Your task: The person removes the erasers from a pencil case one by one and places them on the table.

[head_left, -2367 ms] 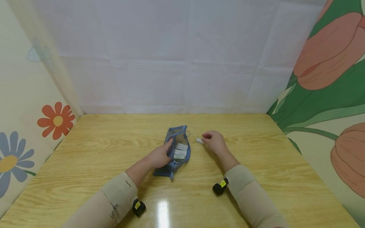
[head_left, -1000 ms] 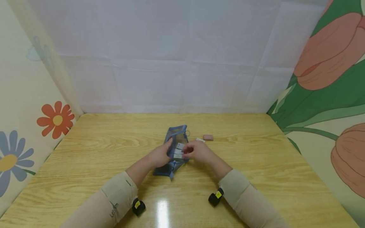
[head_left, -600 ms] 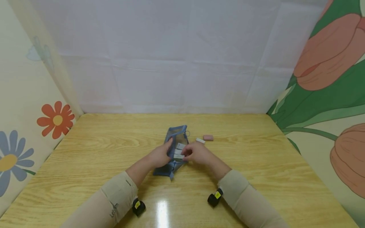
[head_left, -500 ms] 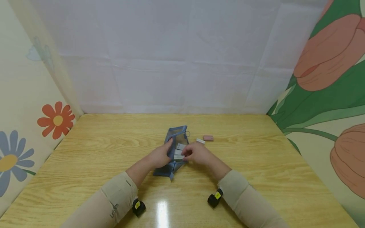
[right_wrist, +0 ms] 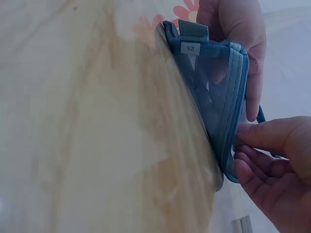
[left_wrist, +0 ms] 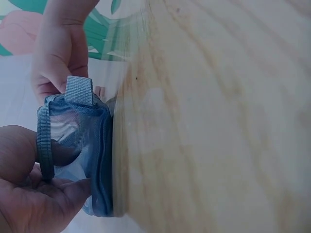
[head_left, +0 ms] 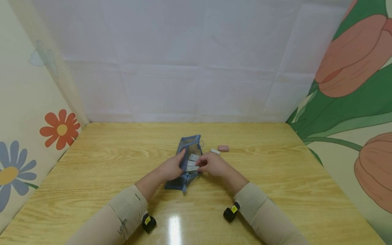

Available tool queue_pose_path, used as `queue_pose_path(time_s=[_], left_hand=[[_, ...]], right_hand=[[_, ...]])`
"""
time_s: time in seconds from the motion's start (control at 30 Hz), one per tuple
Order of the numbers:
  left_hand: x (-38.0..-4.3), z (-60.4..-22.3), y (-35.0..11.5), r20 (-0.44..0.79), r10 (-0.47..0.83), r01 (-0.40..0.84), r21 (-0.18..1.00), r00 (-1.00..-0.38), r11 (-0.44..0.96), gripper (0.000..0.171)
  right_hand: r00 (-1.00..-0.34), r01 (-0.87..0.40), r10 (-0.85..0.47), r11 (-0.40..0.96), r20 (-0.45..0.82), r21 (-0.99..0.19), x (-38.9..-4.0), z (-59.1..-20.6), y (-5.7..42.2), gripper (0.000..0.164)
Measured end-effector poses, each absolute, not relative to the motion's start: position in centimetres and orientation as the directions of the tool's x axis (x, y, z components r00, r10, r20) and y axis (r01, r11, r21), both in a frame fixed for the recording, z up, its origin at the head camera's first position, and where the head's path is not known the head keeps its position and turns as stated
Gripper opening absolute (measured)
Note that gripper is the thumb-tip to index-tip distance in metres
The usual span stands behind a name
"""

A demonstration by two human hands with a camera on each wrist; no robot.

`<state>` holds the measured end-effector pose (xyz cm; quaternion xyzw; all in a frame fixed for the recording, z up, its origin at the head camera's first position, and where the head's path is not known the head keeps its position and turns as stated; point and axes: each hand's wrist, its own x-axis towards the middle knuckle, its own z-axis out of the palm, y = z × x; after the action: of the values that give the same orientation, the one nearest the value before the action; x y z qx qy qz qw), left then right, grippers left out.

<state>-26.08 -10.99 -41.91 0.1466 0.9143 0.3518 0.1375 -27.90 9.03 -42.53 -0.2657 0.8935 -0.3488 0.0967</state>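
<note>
A blue mesh zip pouch [head_left: 191, 149] lies unzipped near the middle of the table, several small white blocks [head_left: 193, 157] showing in its mouth. My left hand [head_left: 171, 168] grips the pouch's near-left side, its thumb on the upper edge; the left wrist view shows the fingers curled around the mesh. At the pouch's right edge, my right hand [head_left: 214, 165] pinches the end of the lowest white block [head_left: 192, 168] between thumb and fingers. In the right wrist view the thumb and fingertips [right_wrist: 248, 133] meet at the zip edge, and the block is mostly hidden.
Just right of the pouch lie a white block [head_left: 215, 151] and a pink block [head_left: 223, 148] on the wooden table [head_left: 122, 143]. A white cloth [head_left: 196, 85] hangs behind the table. Flower-printed panels [head_left: 346, 136] stand at both sides.
My right hand has left the white block on the table, moved left to the pouch and taken hold of another inside. That block now sits slightly tilted. The left hand stays in place.
</note>
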Motion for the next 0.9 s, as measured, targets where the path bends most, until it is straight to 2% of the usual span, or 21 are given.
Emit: queue_pose_path(time_s=[0.63, 0.9], left_hand=[[-26.1, -41.9, -10.9, -0.171, 0.353, 0.136, 0.705, -0.920, 0.696, 0.086], [-26.1, -42.0, -10.9, -0.168, 0.354, 0.137, 0.708, -0.920, 0.693, 0.086]], right_hand=[[-0.900, -0.316, -0.434, 0.569, 0.049, -0.760, -29.5, -41.7, 12.3, 0.010], [-0.929, -0.302, -0.361, 0.604, 0.085, -0.737, -30.1, -41.2, 14.2, 0.014]])
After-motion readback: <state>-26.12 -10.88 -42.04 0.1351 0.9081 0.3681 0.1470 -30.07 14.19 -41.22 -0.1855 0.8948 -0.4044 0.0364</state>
